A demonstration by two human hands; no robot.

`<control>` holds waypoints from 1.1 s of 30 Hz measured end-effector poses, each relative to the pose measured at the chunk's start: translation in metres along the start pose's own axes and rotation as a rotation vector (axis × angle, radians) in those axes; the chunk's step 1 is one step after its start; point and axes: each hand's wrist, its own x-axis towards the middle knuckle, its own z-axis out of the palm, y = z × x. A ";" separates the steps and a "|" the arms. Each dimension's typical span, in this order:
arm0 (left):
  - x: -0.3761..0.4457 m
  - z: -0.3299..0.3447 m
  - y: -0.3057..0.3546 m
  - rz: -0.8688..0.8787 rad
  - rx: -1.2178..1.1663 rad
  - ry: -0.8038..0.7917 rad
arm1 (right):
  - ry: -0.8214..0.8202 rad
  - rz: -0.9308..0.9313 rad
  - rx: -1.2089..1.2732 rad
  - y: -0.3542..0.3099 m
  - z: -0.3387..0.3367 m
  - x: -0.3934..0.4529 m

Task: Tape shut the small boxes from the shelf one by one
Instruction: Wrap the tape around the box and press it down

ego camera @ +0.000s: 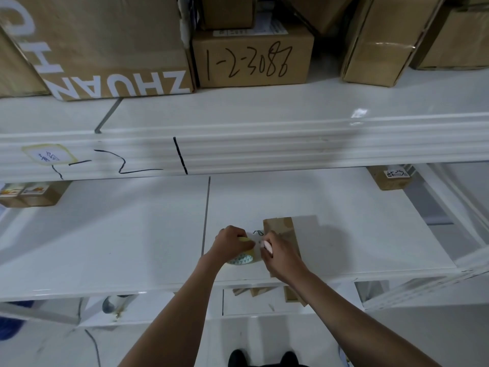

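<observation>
1 small box (280,229), flat brown cardboard | 1 tape roll (242,258), round, left of box, gripped by left hand (232,241) | right hand (277,254) pinches white object (267,246) over box

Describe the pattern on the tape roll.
Teal and white triangles on the tape roll; head view.

Bare shelf (119,234) lies open left of the tape roll (242,258); the upper shelf beam (264,147) overhangs behind
</observation>
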 end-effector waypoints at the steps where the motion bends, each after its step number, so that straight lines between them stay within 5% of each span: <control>1: 0.000 0.000 0.000 -0.001 -0.002 0.000 | -0.003 -0.003 0.003 0.000 0.000 0.000; 22: 0.004 -0.002 0.006 0.074 0.119 -0.061 | -0.094 0.094 0.187 0.005 -0.010 -0.006; 26: 0.007 -0.009 0.016 0.118 0.322 -0.173 | -0.047 0.123 0.230 0.003 -0.012 -0.006; 33: 0.011 -0.010 0.020 0.101 0.258 -0.194 | 0.027 0.248 0.337 0.005 -0.014 0.000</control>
